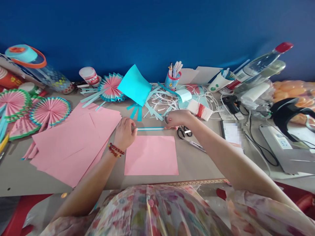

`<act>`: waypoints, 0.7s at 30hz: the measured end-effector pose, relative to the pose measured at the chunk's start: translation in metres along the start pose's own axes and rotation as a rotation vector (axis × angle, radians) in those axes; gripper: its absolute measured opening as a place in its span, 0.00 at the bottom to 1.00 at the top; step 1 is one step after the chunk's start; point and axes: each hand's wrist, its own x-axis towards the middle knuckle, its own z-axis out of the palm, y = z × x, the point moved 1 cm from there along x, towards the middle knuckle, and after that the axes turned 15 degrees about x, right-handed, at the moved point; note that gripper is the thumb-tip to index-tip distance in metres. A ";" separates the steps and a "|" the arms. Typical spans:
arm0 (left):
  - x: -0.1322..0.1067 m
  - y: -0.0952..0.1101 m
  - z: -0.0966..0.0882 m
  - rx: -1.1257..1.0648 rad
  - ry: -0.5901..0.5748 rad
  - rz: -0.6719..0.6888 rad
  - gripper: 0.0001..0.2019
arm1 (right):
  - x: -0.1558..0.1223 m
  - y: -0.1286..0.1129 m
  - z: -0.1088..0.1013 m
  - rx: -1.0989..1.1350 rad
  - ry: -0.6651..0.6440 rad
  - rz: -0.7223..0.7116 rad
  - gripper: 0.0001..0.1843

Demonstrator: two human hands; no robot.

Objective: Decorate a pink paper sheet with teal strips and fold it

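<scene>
Holding blue-and-white strip (150,128) in narrow grip of left hand (125,131) and right hand (176,118), just beyond far edge of pink sheet (151,157); best held flat, evenly taut, parallel to that edge.

A strip (150,128) is showing blue and white, the near sheet (151,155) plain pink; left fans (50,110) are pairing pink with green or blue edges, and the far wall (157,32) is displaying deep blue.
</scene>
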 end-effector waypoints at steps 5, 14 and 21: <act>0.001 -0.005 -0.002 -0.089 0.045 0.007 0.09 | -0.002 0.000 0.001 0.029 -0.069 0.040 0.26; -0.018 0.014 -0.036 0.325 -0.091 0.337 0.16 | -0.004 0.001 0.003 0.034 -0.048 0.048 0.25; -0.024 0.019 -0.041 0.351 -0.069 0.364 0.20 | -0.005 0.001 0.002 0.043 -0.055 0.024 0.24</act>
